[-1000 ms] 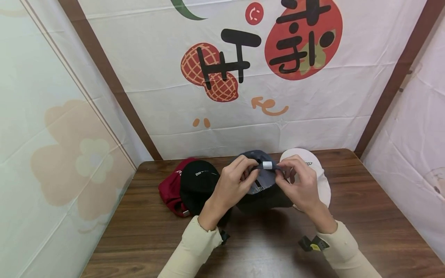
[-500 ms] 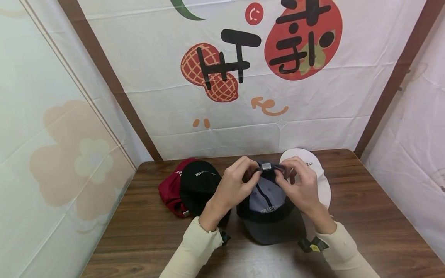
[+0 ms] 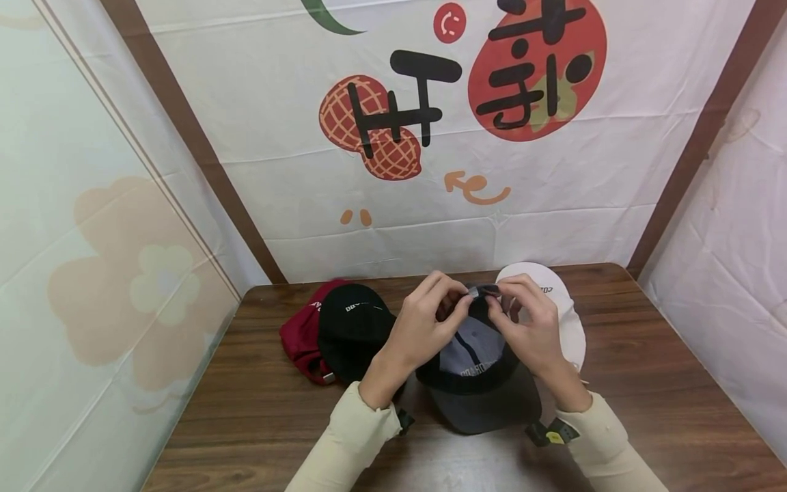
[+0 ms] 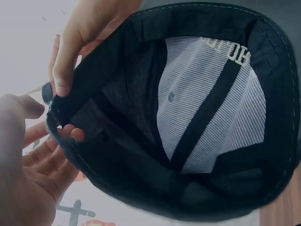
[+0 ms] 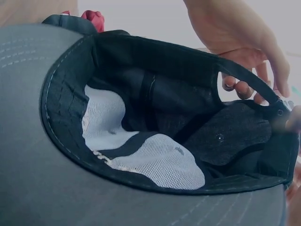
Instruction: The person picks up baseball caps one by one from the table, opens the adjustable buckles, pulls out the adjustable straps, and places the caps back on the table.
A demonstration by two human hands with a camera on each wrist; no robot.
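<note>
A dark grey baseball cap (image 3: 486, 410) hangs between both hands, its inside facing up and its brim toward the person. Pale mesh lining (image 5: 164, 162) and dark seam tape show inside. My left hand (image 3: 427, 321) pinches the back strap (image 5: 249, 80) of the cap between thumb and fingers, right at the small silvery buckle (image 3: 473, 292). Just to the right, my right hand (image 3: 531, 321) pinches the other side of the strap. In the left wrist view, the cap's opening (image 4: 117, 89) fills most of the frame and fingers show on both sides of the strap.
On the left of the wooden table (image 3: 246, 410) lie a red cap (image 3: 301, 342) and a black cap (image 3: 353, 328), overlapping. A white cap (image 3: 572, 328) lies behind the right hand. A printed cloth backdrop (image 3: 277, 191) rises at the table's far edge.
The cap's brim has swung down toward the person, exposing more of its inside. The left hand has shifted slightly right along the strap to the buckle; the right hand has barely moved.
</note>
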